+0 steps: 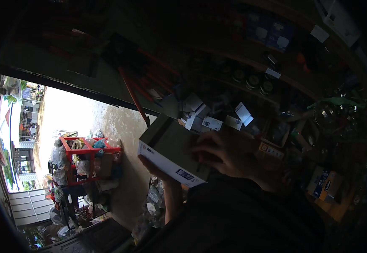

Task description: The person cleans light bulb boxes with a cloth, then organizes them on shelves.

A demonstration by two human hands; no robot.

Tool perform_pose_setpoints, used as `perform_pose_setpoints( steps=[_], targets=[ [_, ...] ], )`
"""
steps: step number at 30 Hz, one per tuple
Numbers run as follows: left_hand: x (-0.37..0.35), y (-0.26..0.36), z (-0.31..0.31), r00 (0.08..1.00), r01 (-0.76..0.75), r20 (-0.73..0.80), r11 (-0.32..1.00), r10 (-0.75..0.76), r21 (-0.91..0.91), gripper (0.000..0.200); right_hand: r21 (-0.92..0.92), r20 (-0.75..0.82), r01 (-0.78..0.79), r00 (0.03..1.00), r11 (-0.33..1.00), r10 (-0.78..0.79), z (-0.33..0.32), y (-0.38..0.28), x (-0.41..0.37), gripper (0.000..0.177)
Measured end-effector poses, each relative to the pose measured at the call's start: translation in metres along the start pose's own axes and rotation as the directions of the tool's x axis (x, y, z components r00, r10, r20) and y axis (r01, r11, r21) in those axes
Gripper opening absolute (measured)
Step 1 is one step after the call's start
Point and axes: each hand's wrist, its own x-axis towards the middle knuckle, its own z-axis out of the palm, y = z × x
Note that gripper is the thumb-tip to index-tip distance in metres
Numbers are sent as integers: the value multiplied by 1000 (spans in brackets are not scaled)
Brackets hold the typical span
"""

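left hand grip closed under box, right hand flat on its top, grip wide, box tilted, dull grey top, white side with blue label, held before cluttered shelves, red rack beyond

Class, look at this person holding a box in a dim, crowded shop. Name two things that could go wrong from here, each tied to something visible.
1. The box is held in mid-air, with the left hand under one edge and the right hand on top. It might slip and drop.
2. The shelf area is dark and packed with small boxes, so a reaching arm could knock some off.
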Motion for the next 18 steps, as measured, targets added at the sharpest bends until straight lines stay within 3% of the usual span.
perform_pose_setpoints(
  steps=[3,7,9,12,13,18],
  targets=[
    [-8,-13,17,992,38,-116,999,-40,-25,76,44,-48,-116,992,992,118,-4,7,0,34],
    [5,-23,-5,982,145,-94,970,-166,-195,75,10,38,101,994,995,-101,-8,-18,-17,39],
    [1,-21,3,977,182,-72,962,-200,-206,73,72,91,153,983,986,-160,-9,-11,-23,41],
    [-13,-35,-3,976,188,-91,974,-200,-125,70,-32,86,21,996,999,-18,-18,5,-10,41],
    [-15,-39,-8,976,183,-103,980,-190,-81,70,-42,72,46,996,998,-43,-17,3,-11,40],
    [-4,-28,-7,951,307,84,893,-297,-329,70,-60,31,267,964,962,-266,-2,-17,-22,43]
  ],
)
